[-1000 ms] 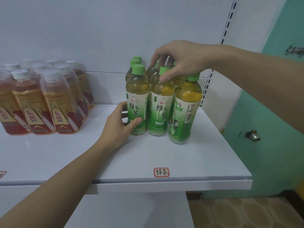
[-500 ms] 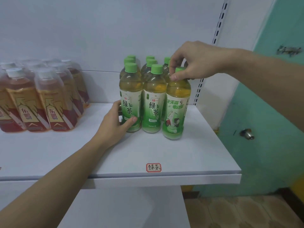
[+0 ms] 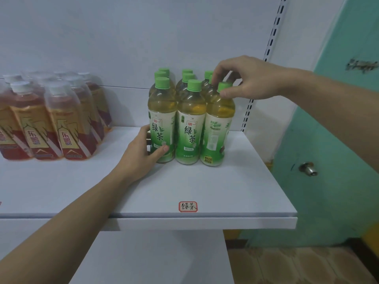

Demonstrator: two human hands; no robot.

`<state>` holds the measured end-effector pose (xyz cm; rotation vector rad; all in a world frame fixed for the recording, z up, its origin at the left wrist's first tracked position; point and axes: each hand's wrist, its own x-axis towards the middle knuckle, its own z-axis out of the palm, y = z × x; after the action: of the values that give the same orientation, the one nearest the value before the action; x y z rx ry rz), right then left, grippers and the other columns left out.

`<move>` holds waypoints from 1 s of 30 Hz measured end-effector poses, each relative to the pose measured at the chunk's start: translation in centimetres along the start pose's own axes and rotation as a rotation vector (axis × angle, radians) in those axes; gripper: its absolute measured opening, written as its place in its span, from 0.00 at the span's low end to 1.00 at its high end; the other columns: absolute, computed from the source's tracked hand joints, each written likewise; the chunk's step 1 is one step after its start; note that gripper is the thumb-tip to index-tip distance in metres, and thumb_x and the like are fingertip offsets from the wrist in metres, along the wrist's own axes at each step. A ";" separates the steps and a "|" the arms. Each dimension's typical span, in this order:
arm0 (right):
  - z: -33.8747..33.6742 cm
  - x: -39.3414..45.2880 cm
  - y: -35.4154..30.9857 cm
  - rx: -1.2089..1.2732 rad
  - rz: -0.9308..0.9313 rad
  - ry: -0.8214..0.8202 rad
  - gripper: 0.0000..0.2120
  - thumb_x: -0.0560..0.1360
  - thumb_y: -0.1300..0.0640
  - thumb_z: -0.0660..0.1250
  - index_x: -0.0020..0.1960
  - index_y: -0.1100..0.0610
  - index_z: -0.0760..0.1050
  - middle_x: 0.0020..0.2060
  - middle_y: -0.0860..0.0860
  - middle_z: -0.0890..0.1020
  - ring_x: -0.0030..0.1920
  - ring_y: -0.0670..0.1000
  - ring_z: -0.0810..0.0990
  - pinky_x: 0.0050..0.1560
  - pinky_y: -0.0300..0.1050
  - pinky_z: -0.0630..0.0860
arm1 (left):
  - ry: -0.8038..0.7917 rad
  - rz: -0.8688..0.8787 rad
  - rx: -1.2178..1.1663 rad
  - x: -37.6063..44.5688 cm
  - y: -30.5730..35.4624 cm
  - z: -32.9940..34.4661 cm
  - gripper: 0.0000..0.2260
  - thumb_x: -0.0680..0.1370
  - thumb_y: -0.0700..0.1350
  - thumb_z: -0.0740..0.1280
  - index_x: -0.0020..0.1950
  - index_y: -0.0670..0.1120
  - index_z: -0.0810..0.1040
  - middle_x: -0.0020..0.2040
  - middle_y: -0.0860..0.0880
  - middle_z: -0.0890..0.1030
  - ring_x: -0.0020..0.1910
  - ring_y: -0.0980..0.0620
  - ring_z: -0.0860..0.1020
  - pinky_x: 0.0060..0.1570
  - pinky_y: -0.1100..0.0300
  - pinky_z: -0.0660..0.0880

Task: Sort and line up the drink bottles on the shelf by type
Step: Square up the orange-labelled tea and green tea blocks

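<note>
Nearest the camera, a small red-framed label point(image 3: 188, 206) is seen stuck at the front edge of the white shelf point(image 3: 235, 191), well in front of both sets of fingers. Further in, the left hand point(image 3: 141, 154) is curled round the base of the front-left green tea bottle point(image 3: 162, 119): the thumb is pressed across the lower label, the other fingers are wrapped behind it and hidden. Just right of that thumb, the front-middle bottle point(image 3: 191, 121) is stood upright, touching its neighbours. Right again, the front-right bottle point(image 3: 219, 124) is shown with its label turned sideways, and its green cap point(image 3: 224, 87) is pinched between thumb and fingertips of the right hand point(image 3: 250, 78), fingers bent, reaching in from the right. Behind these fingers, more green-capped bottles point(image 3: 187, 75) are lined up in three rows towards the back wall. Well to the left of the left hand, a cluster of white-capped red tea bottles point(image 3: 67, 124) is gathered.
</note>
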<state>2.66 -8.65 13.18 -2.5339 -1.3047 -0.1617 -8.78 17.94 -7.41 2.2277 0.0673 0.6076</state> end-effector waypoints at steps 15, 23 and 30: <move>0.2 0.2 0.0 0.118 0.043 -0.082 0.08 0.77 0.61 0.72 0.52 0.50 0.82 0.51 0.49 0.82 0.43 0.50 0.81 0.46 0.44 0.79 | -0.014 -0.015 -0.082 0.1 -0.4 0.1 0.24 0.77 0.51 0.72 0.70 0.53 0.68 0.58 0.65 0.78 0.55 0.70 0.77 0.49 0.69 0.76; 1.8 0.8 0.0 0.022 0.132 0.001 0.17 0.76 0.45 0.72 0.58 0.53 0.76 0.50 0.55 0.82 0.31 0.48 0.79 0.32 0.43 0.78 | -0.016 -0.029 -0.098 0.1 -0.4 0.0 0.25 0.76 0.51 0.74 0.70 0.53 0.68 0.59 0.63 0.78 0.53 0.71 0.77 0.48 0.70 0.76; 1.6 0.6 1.0 0.242 0.062 0.033 0.07 0.78 0.59 0.71 0.56 0.55 0.80 0.54 0.57 0.79 0.26 0.42 0.76 0.29 0.36 0.74 | -0.020 -0.043 -0.110 0.2 -0.4 0.0 0.29 0.74 0.47 0.77 0.71 0.52 0.69 0.59 0.59 0.79 0.52 0.67 0.80 0.46 0.70 0.77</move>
<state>3.72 -8.25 11.57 -2.3528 -1.1562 -0.0296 -8.55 18.23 -7.62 2.1201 0.0691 0.5524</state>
